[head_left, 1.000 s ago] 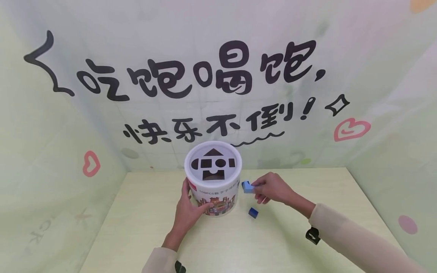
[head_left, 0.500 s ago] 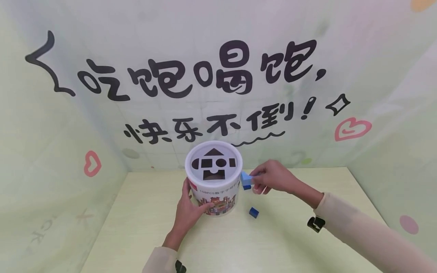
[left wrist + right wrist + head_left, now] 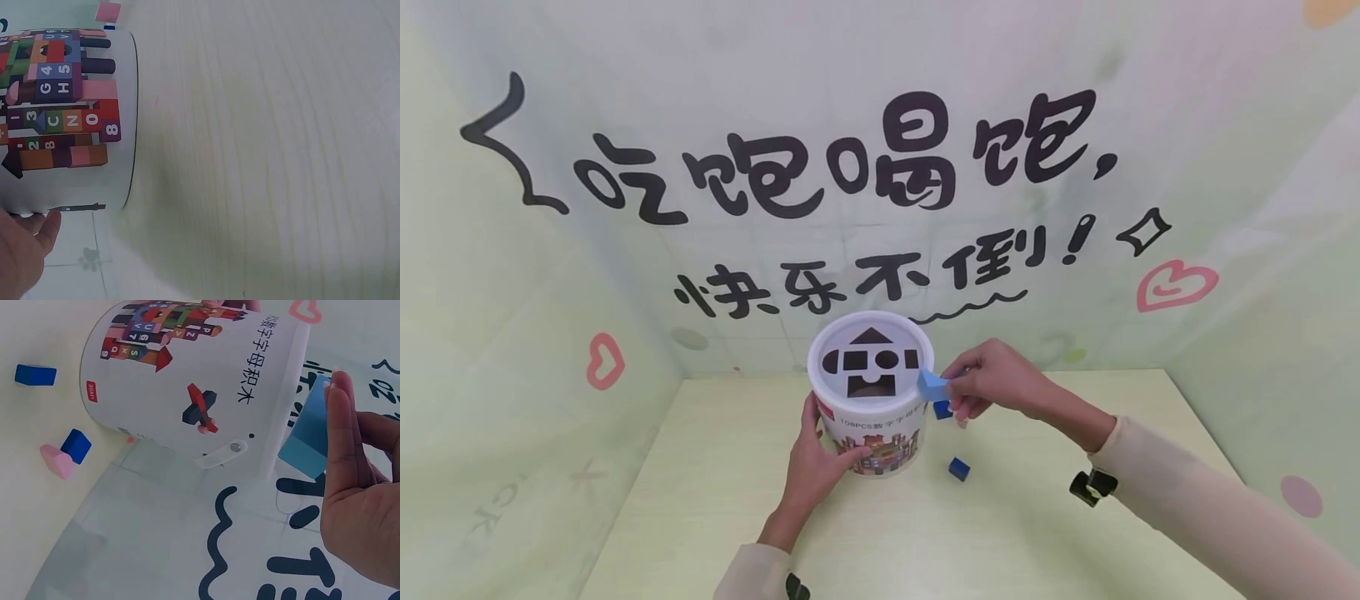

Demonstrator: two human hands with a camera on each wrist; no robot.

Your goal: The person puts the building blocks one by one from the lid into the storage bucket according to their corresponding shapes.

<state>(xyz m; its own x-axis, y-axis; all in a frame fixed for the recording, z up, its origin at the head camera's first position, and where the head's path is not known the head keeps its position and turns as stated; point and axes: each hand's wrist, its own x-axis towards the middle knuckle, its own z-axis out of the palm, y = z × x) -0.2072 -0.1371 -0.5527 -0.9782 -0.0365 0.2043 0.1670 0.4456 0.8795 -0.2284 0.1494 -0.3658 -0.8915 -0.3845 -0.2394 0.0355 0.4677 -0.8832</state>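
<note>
- My right hand (image 3: pixel 992 379) pinches a light blue block (image 3: pixel 931 385) between thumb and fingertips, holding it just at the right edge of the bucket's lid (image 3: pixel 870 358), level with the rim and not yet over any cut-out.
- My left hand (image 3: pixel 816 454) wraps the near side of the white bucket (image 3: pixel 880 433), fingers curled against the printed wall; in the left wrist view only my thumb shows at the bucket's base (image 3: pixel 75 150).
- The grip is shallow: in the right wrist view the block (image 3: pixel 306 434) sits only at the fingertips (image 3: pixel 340 425). I judge it could twist or slip out if its corner catches the rim.
- The lid has several dark openings set close together: a triangle, a half-round, a rectangle, a circle, a square and an arch. I could aim the block at the wrong one, or bring it in turned, and it would jam on the edge.
- If I push down hard off-centre, the bucket could tip or slide toward my left palm.
- Two dark blue blocks, one (image 3: pixel 943 409) beneath my right hand and another (image 3: pixel 958 468) nearer me, and a pink block (image 3: pixel 56 460) lie on the table (image 3: pixel 1037 517); a dropped block or my wrist could knock them about.
</note>
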